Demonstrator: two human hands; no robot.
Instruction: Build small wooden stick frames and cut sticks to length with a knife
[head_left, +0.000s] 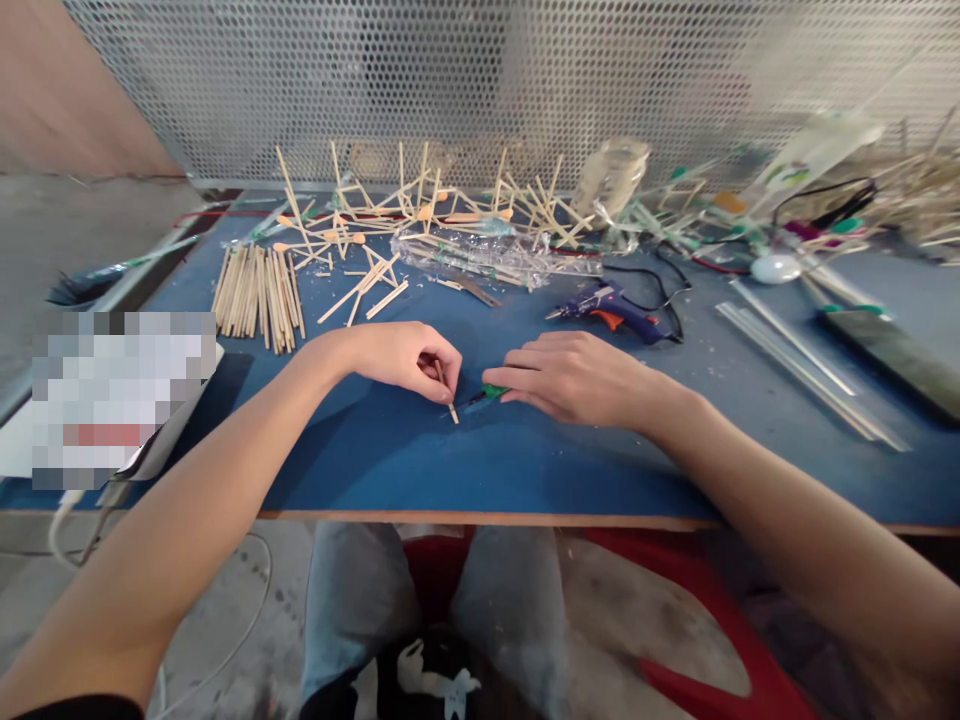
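Note:
My left hand (405,358) pinches a short wooden stick (445,390), standing it nearly upright with its lower end on the blue table (390,450). My right hand (574,378) lies just to the right, fingers closed over a small green-handled tool (491,392) whose dark tip points at the stick's base. Both hands rest on the table near its middle.
A bundle of wooden sticks (259,290) lies at the back left, with glued stick frames (397,215) and a plastic bag (495,260) behind. A blue glue gun (615,308) with black cord sits right of centre. Clear glue rods (802,360) lie at right. A perforated metal screen (480,90) backs the table.

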